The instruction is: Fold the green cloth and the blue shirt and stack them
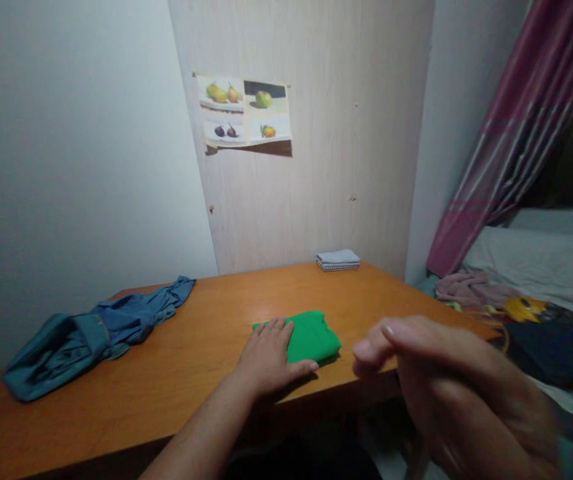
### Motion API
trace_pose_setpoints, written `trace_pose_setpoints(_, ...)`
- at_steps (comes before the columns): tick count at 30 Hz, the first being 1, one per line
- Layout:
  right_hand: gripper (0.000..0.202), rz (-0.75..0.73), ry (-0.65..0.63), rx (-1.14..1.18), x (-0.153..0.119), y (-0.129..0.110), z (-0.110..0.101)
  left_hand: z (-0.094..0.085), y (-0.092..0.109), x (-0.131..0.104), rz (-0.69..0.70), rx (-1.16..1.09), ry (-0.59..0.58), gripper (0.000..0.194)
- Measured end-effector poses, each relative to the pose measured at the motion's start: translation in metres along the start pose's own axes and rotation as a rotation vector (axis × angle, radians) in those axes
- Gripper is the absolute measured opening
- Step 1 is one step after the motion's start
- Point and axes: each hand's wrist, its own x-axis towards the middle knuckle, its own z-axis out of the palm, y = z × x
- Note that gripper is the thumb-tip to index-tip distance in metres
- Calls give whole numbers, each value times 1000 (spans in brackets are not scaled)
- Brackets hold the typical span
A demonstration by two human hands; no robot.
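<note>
A green cloth [311, 335], already folded small, is pressed flat near the surface's [176, 373] front edge by the open left hand [266, 357], while the empty right hand [416, 360] is held loosely open just off that edge, and a blue garment [91, 333] is left unfolded at the left edge.

Left hand [268, 358] flat on folded green cloth [311, 337] near table [176, 373] front edge. Right hand [416, 353] raised off table, blurred, holding nothing. Crumpled blue garment [91, 333] far left, small folded stack [338, 260] by wall.
</note>
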Motion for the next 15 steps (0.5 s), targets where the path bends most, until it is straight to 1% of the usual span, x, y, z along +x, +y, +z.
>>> trace_pose_setpoints(2,26,113,137,-17,21,20,4,-2,-1,0,2,18,-32,112)
trace_pose_setpoints(3,25,200,174,-29,24,35,6,-3,-3,1,3,27,-46,115)
trace_pose_setpoints(4,26,287,186,-47,24,51,7,-4,-5,1,6,37,-57,115)
trace_pose_setpoints(7,33,481,144,-92,10,98,6,-4,-16,3,19,65,-87,114)
trace_pose_setpoints(9,37,570,116,-79,-3,120,5,-5,-24,3,26,82,-91,113)
trace_pose_setpoints(11,39,640,106,-27,-13,134,6,-8,-28,3,29,96,-96,114)
trace_pose_setpoints(13,40,690,105,30,-19,143,8,-14,-30,2,39,103,-114,117)
trace_pose_setpoints(15,41,716,97,63,-21,150,11,-20,-30,3,55,89,-128,112)
